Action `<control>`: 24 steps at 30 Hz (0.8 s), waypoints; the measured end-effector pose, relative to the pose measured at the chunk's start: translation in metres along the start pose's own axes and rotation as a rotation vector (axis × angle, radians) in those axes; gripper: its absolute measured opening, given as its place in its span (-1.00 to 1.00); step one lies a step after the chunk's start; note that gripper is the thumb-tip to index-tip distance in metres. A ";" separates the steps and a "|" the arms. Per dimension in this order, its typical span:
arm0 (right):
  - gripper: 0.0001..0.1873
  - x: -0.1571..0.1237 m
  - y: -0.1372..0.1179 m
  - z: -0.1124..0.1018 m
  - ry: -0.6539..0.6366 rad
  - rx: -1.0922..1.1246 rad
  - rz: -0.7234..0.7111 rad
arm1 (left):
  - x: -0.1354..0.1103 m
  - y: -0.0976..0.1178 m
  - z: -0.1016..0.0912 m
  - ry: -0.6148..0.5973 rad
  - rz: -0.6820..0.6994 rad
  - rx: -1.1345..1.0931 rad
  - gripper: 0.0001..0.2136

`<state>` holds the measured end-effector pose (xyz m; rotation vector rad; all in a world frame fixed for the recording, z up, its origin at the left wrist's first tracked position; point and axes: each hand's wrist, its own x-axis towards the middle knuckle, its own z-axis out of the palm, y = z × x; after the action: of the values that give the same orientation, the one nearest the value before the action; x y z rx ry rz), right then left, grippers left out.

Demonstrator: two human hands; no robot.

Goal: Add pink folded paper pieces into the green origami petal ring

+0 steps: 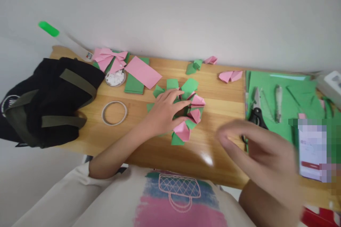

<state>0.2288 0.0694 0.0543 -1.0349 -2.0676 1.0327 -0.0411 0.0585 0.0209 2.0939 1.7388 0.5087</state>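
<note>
A ring of folded green and pink paper pieces (189, 123) lies on the wooden table. My left hand (166, 111) rests on its left side with the fingers spread, touching the paper and partly covering it. My right hand (262, 156) is raised to the right of the ring, apart from it and smeared by motion. Its thumb and forefinger meet in a pinch; whatever may be between the tips cannot be made out. Behind the ring are a folded green piece (195, 66), a small pink piece (211, 60) and a larger pink folded piece (230, 76).
At the left are a black bag (53, 103), a tape roll (102, 113), a dish of white bits (115, 78), pink sheets (144, 72) and a pink folded bundle (106, 56). Scissors (256, 108), a clear-bodied tool (278, 103) and a phone (311, 149) lie among green sheets (266, 79).
</note>
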 end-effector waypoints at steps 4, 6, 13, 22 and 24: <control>-0.79 0.057 0.010 0.041 -0.098 -0.224 -0.144 | 0.000 0.001 0.001 0.008 -0.001 -0.007 -0.62; -0.82 0.061 0.016 0.050 -0.102 -0.250 -0.175 | 0.000 0.001 0.001 0.013 0.000 -0.011 -0.61; -0.93 0.060 0.021 0.059 -0.083 -0.141 -0.145 | 0.000 0.001 0.001 0.020 0.003 -0.009 -0.63; -0.87 0.062 0.022 0.064 -0.049 -0.203 -0.219 | 0.001 0.001 0.003 0.033 -0.003 -0.023 -0.67; -0.89 0.062 0.023 0.065 -0.040 -0.250 -0.268 | 0.001 0.001 0.004 0.033 -0.002 -0.028 -0.68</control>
<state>0.1553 0.1058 0.0113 -0.8278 -2.3345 0.6789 -0.0386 0.0588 0.0183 2.0751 1.7417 0.5671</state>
